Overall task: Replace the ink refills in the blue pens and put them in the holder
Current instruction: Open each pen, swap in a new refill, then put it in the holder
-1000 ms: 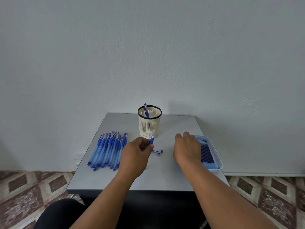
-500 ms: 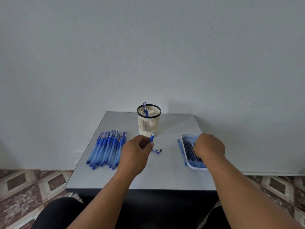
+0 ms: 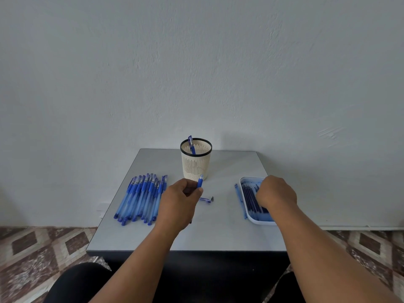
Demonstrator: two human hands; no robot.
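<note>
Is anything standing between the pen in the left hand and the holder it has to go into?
Nothing visible does. The left hand grips a blue pen just in front of the cream holder, whose mouth holds only one pen, against its left rim. The small pen part lies on the table, nearer the person.

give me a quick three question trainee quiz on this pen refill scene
1. True or false: the cream slotted plastic pen holder already contains one blue pen.
2. What lies under the right hand? A) the row of blue translucent pens B) the white plastic tray of dark blue refills C) the holder
3. Fill in: the left hand grips a blue pen ____.

Key: 1 true; 2 B; 3 barrel.
</note>
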